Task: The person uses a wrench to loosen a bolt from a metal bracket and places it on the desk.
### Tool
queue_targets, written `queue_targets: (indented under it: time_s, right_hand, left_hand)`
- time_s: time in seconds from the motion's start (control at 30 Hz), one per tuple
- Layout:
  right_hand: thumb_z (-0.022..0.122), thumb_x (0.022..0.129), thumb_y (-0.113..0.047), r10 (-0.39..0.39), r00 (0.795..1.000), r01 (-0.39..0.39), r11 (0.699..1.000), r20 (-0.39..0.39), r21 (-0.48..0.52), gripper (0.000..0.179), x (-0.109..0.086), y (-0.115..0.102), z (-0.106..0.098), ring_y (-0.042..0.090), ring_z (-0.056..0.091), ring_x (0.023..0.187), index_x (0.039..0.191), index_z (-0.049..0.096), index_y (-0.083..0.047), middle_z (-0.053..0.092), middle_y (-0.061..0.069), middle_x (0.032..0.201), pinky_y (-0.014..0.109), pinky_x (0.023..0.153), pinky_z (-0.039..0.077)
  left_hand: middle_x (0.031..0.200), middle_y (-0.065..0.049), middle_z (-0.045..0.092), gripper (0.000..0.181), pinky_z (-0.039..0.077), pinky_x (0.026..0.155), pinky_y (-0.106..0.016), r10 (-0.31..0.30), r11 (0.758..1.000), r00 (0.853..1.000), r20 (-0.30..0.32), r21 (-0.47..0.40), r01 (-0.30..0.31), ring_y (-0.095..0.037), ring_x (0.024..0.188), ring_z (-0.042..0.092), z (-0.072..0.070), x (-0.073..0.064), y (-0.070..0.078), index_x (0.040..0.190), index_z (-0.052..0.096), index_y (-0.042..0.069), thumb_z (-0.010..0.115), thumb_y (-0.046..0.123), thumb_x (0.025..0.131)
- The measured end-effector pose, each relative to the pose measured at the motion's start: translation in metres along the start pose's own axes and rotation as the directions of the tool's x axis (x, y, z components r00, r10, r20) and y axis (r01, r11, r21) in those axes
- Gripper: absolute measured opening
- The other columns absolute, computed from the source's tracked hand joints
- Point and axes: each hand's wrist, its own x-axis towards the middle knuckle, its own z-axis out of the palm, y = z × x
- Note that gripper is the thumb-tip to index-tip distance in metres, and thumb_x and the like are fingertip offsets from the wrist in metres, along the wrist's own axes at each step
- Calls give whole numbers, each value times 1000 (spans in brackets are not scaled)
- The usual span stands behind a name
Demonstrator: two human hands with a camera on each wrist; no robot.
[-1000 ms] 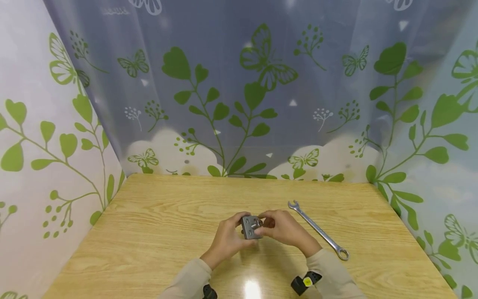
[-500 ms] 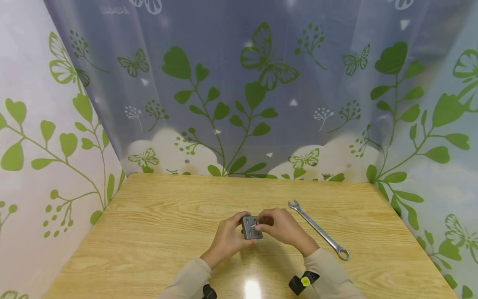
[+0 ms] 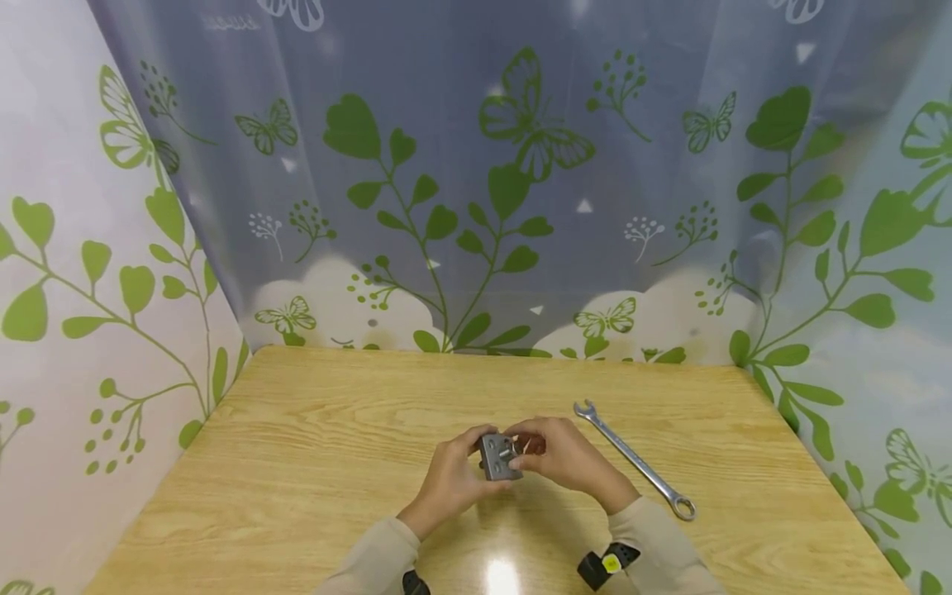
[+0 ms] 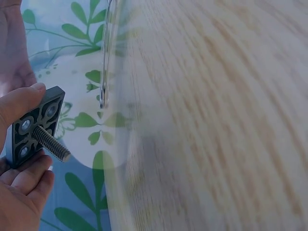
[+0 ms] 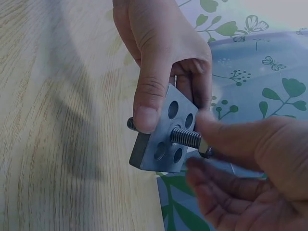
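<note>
My left hand (image 3: 452,473) grips a grey square plate (image 3: 492,464) by its edges, thumb on one side and fingers on the other, above the table. The plate has round holes near its corners. A threaded bolt (image 5: 185,137) runs through its middle, the hex head standing off the face toward my right hand (image 3: 567,454). That hand's thumb and fingers curl round the bolt head, which shows between the blurred fingertips in the right wrist view. In the left wrist view the bolt's threaded end (image 4: 52,143) sticks well out of the plate's ribbed back.
A combination wrench (image 3: 632,459) lies slantwise on the wooden table (image 3: 335,413), right of my right hand. Patterned curtains (image 3: 461,207) with green leaves and butterflies stand round the table's back and sides.
The right fingers shift about the bolt head: covering it half a second ago, they are now spread wider, with more of the bolt visible. The left hand and plate stay nearly in place.
</note>
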Motion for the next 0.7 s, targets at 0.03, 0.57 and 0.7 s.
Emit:
queue_targets:
  time_s: [0.03,0.57,0.7]
  right_hand:
    - [72,86,-22,12,1000,-12,1000,4,-1,34,0,1,0,12,61,78,113,68,-3,68,4,93,28,66,53]
    - [65,92,-30,106,992,-108,994,-72,-20,25,0,-6,8,10,53,60,86,71,-7,63,-2,71,24,51,45]
    - [71,86,-13,17,999,-19,999,-41,-47,16,0,-4,5,9,54,68,101,71,-9,63,-4,80,23,59,48]
  left_hand:
    - [121,-15,64,68,51,96,-37,1,1000,1000,-2,-5,-1,-26,112,63,0,0,0,126,55,-1,87,12,68]
    - [121,-13,65,67,51,96,-37,-4,1000,1000,-8,5,4,-26,113,62,1,0,1,126,56,1,87,12,68]
    - [120,-13,65,68,52,95,-38,-12,1000,1000,-13,12,12,-26,111,63,1,-1,0,126,56,1,88,14,68]
